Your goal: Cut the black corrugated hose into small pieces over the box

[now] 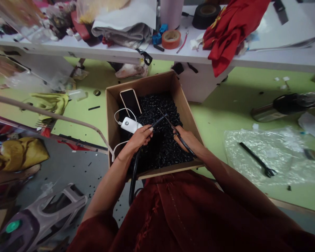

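Note:
My left hand [141,137] is closed around a black corrugated tube [135,171], whose long end hangs over the front of a cardboard box [191,119]. The tube's short end points up and right from my fingers. In my right hand [187,138] is a pair of scissors [170,123], its blades at the tube's tip. Both hands are over the box. Small cut black pieces [160,154] fill much of it. A phone [131,101] and a white power bank [130,124] with a white cable lie at the box's left side.
A white shelf [183,57] crosses behind, bearing orange tape [171,38], black tape [206,15] and red cloth [233,31]. On the green table, a clear plastic bag [278,150] and a bottle [275,106] lie right. A grey plastic stool [55,210] stands lower left.

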Motion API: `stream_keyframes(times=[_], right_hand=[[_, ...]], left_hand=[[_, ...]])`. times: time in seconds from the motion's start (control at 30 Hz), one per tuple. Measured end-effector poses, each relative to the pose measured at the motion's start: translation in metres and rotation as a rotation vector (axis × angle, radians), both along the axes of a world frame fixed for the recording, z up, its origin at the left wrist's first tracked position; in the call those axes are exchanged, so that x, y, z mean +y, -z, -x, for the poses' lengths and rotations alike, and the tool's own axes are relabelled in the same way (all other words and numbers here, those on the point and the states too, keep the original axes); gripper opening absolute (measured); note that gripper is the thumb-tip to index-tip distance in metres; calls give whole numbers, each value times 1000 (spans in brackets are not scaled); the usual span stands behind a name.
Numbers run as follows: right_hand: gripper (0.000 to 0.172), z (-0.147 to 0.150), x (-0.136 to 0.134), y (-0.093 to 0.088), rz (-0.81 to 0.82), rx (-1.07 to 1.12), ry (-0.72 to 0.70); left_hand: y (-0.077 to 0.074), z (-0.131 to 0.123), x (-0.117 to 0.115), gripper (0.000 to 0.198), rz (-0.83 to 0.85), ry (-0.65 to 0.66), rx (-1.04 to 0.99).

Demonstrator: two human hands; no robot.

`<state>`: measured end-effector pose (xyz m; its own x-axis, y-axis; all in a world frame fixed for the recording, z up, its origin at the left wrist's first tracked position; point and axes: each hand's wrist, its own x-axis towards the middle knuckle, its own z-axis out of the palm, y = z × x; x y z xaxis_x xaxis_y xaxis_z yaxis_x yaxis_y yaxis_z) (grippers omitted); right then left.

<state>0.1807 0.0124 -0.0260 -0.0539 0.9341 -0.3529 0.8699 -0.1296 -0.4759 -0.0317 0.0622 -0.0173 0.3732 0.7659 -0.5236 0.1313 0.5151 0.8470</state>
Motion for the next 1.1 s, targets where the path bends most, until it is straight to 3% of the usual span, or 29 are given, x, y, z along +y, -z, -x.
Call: stream_keyframes(times=[0.47,0.7,0.9,1.1], right_hand=[[20,-2,-1,9,-58,-74,-54],[21,-2,1,12,-71,-78,-5],[21,-2,-1,1,-155,63,126],[21,-4,-3,1,-135,291,189]], left_hand=[[3,0,1,13,2,-8,49],[7,1,1,13,-19,-15,73],[7,1,0,15,-112,-20,118],[0,2,2,19,-161,-92,126]])
